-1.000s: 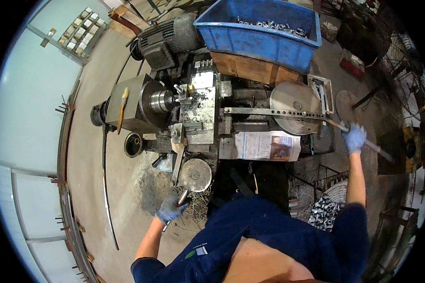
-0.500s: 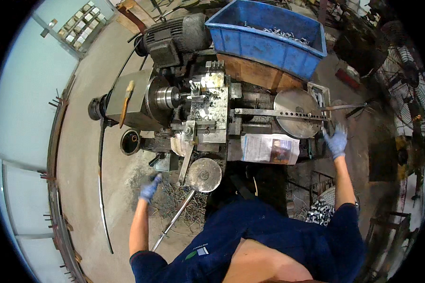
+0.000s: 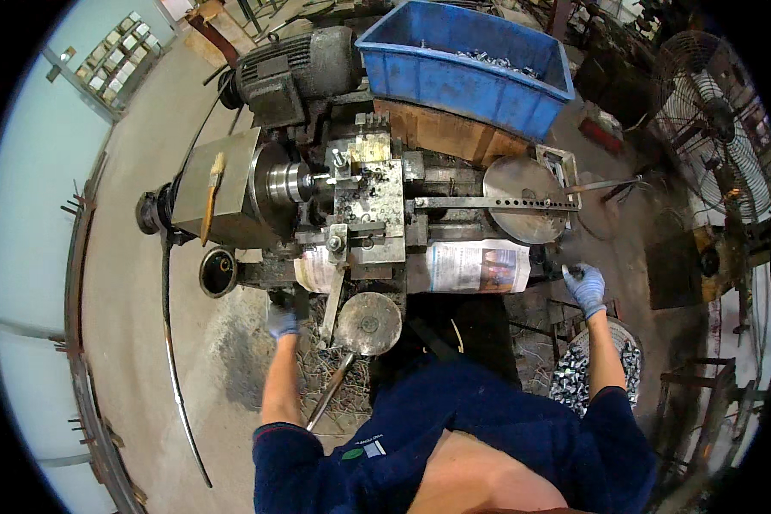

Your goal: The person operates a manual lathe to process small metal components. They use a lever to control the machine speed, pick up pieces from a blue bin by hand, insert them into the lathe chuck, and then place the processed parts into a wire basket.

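Below me stands a grey metal lathe (image 3: 377, 201) with a chuck (image 3: 287, 182) on its left. My left hand (image 3: 281, 322), in a blue glove, is at the lathe's front left. Its fingers are closed on a dark lever (image 3: 284, 300), beside a round handwheel (image 3: 368, 324). My right hand (image 3: 584, 288), also gloved, is curled against the dark right end of the bed, below a round metal disc (image 3: 522, 199) and a perforated flat bar (image 3: 488, 204). What it grips is hidden. A newspaper (image 3: 475, 265) hangs over the bed's front.
A blue crate (image 3: 463, 68) of metal parts sits behind the lathe, next to a motor (image 3: 291, 68). A basket of small metal pieces (image 3: 574, 377) stands by my right leg. A fan (image 3: 711, 120) is far right. Swarf and a long bent rod (image 3: 176, 368) lie on the floor.
My right hand has come down from the long lever at the far right to the bed's right end. My left hand has risen from the floor side up to the lathe's front.
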